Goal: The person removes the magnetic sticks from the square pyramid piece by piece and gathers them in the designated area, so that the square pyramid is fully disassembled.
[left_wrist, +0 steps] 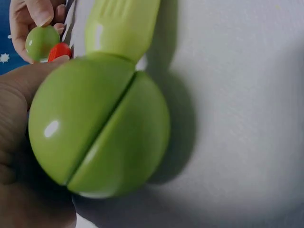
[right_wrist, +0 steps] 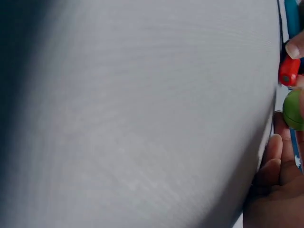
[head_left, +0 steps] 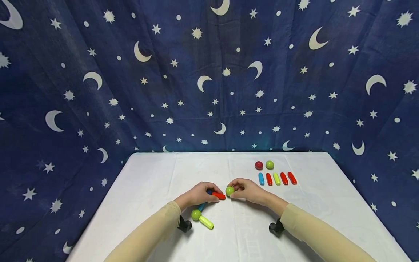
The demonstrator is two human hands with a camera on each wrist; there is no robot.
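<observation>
In the head view my left hand (head_left: 199, 193) pinches a red rod (head_left: 218, 196) between thumb and fingers. A dark blue ball (head_left: 209, 191), partly covered by that hand, sits at the rod's left end, and a blue rod (head_left: 201, 206) runs from there toward a green ball (head_left: 196, 214). A yellow-green rod (head_left: 206, 222) extends from this ball. My right hand (head_left: 250, 191) holds another green ball (head_left: 230, 191) by its fingertips, just right of the red rod's free end. The right wrist view shows a dark round spot on the red rod's (right_wrist: 288, 71) end.
On the white-covered table (head_left: 157, 171), at the back right, lie a red ball (head_left: 259, 165) and a green ball (head_left: 270, 165). Several rods in blue, red and yellow-green (head_left: 276, 178) form a row before them. A dark blue curtain (head_left: 183, 72) with moons and stars surrounds the table.
</observation>
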